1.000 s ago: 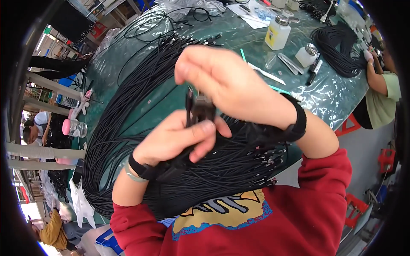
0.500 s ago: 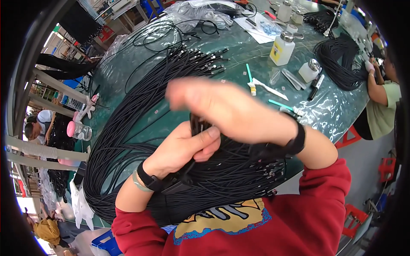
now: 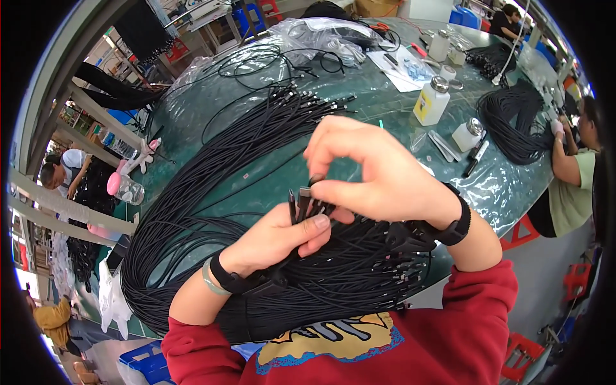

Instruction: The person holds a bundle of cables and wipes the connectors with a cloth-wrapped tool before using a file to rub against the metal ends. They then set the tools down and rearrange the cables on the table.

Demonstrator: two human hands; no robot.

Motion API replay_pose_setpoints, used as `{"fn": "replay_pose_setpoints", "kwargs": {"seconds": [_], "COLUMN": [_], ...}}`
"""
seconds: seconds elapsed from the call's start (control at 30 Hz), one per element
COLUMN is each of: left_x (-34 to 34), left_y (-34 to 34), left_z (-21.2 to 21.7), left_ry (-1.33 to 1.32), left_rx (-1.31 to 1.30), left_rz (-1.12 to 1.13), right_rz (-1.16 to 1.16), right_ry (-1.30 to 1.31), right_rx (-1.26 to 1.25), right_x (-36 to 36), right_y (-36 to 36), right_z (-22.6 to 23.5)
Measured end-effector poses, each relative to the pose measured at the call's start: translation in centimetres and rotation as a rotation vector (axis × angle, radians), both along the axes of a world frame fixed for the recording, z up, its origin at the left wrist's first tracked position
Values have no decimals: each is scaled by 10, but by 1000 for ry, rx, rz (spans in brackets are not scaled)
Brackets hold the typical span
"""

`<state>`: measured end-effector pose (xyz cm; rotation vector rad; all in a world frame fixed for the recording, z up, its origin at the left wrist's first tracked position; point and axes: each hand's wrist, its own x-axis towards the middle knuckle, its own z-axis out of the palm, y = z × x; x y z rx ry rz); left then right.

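Note:
My left hand [image 3: 273, 234] is closed around several black cable plugs [image 3: 303, 200], which stick up between its thumb and fingers. Just above it, my right hand [image 3: 375, 170] has thumb and fingertips pinched at the top of one plug; its fingers partly hide that plug. Under both hands lies a large looped bundle of black cables [image 3: 186, 192] on the green table [image 3: 269, 163]. At the bundle's far end, metal-tipped connectors fan out. More connector ends [image 3: 404, 266] lie to the right of my hands, near the table's front edge.
White dispenser bottles [image 3: 432, 102], tweezers [image 3: 444, 146] and black markers [image 3: 475, 158] stand or lie beyond my right hand. Another cable coil [image 3: 516, 122] is at the far right, beside a co-worker [image 3: 574, 167]. A clear jar with pink lid [image 3: 128, 187] is at the left.
My right hand was blurred and stretched flat over the left; now its fingers are bent and pinch at the plugs. My left hand stays closed on the cables. The view has shifted slightly.

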<state>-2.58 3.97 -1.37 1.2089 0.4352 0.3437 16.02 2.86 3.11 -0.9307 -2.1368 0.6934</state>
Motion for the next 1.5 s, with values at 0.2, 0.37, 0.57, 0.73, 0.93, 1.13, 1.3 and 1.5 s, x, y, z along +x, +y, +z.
{"fn": "replay_pose_setpoints", "kwargs": {"seconds": [0.2, 0.37, 0.57, 0.73, 0.93, 1.13, 1.3, 1.5], "left_x": [-4, -9, -13, -18, -16, -25, -18, -17], "left_y": [-7, -9, -17, -22, -22, -24, -30, -24], "left_z": [7, 8, 15, 5, -6, 0, -1, 1], "left_ry": [100, 214, 18, -102, -67, 52, 77, 86], "left_rx": [-64, 311, 84, -19, 102, -1, -67, 139], "left_rz": [-5, -67, 44, 127, 128, 45, 28, 42], "right_rz": [51, 106, 14, -125, -3, 24, 52, 192], "right_ry": [300, -7, 404, 171, 34, 129, 212, 126], "right_rx": [-169, -29, -212, -220, -103, -167, -185, -162], "right_x": [-15, -38, -29, -11, -17, -16, -41, -58], "right_y": [-1, -16, -13, -12, -18, -14, -21, -24], "right_z": [-2, -18, 3, 0, -12, -10, -16, -25]}}
